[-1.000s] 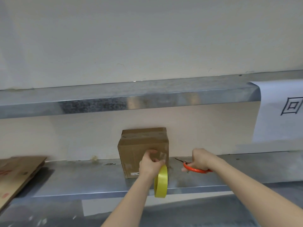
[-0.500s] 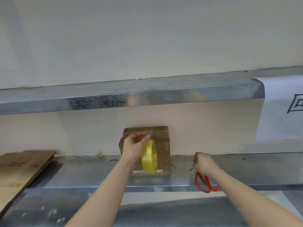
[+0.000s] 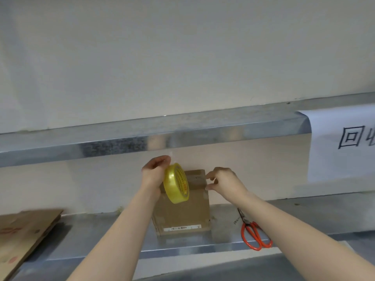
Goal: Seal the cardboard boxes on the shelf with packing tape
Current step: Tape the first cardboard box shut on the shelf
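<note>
Metal shelf (image 3: 97, 232) bears a cardboard box (image 3: 182, 211), right hand (image 3: 225, 182) pinching its 2 o'clock corner, left hand (image 3: 154, 174) gripping a tape roll (image 3: 176, 183) whose slack could self-stick.

Single head-worn wide-angle view, looking forward at the metal shelf (image 3: 97, 230), near

The tape roll (image 3: 176, 185) hides the box's (image 3: 182, 211) upper left corner; the flat cardboard (image 3: 22, 236) runs off the left edge.
</note>
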Motion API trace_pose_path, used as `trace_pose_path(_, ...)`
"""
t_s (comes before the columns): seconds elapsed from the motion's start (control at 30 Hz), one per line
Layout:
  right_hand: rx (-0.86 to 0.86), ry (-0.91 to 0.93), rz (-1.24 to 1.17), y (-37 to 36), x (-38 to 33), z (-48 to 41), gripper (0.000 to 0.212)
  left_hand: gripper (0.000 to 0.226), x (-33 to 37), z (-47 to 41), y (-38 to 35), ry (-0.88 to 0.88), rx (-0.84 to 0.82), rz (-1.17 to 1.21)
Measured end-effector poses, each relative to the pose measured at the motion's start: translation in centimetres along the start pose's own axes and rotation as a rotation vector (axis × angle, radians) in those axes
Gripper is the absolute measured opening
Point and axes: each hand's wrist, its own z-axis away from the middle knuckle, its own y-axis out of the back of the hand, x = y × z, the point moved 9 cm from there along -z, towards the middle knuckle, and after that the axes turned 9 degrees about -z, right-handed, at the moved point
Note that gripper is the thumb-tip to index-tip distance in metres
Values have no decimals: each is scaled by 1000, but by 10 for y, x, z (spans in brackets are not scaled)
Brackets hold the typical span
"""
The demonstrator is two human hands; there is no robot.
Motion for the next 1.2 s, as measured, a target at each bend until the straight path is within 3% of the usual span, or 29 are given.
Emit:
trace_pose_path(0.1, -87, -10, 125, -19, 2, -3, 36, 16, -5, -15, -12, 24, -61, -29)
trace_pose_path(0.27, -106, -98, 237, -42, 12, -5, 14, 11, -16, -43, -31, 63, -184, -69)
trace_pose_path(0.57, 13, -194, 249, -41, 15, 6, 40, 5, -28, -59, -52, 99, -344, -25)
trace_pose_path(0.73, -34, -146, 380, -45, 4, 12, 43, 6, -26, -59, -57, 90, -347, -32)
trace_pose_path(0.83, -57, -188, 315, -34, 7, 19, 62, 6, -23, -56, -60, 97, -358, -42)
trace_pose_path(1.0, 128, -243, 17, -11, 16, 15, 89, 4, -23, -57, -59, 95, -338, -34)
trace_pose_path(1.1, -36, -194, -332, -30, 15, -3, 121, 5, -20, -59, -58, 67, -337, -70)
trace_pose_path(1.2, -211, -195, -335, -52, 17, -18, 132, 12, -18, -62, -55, 56, -314, -107)
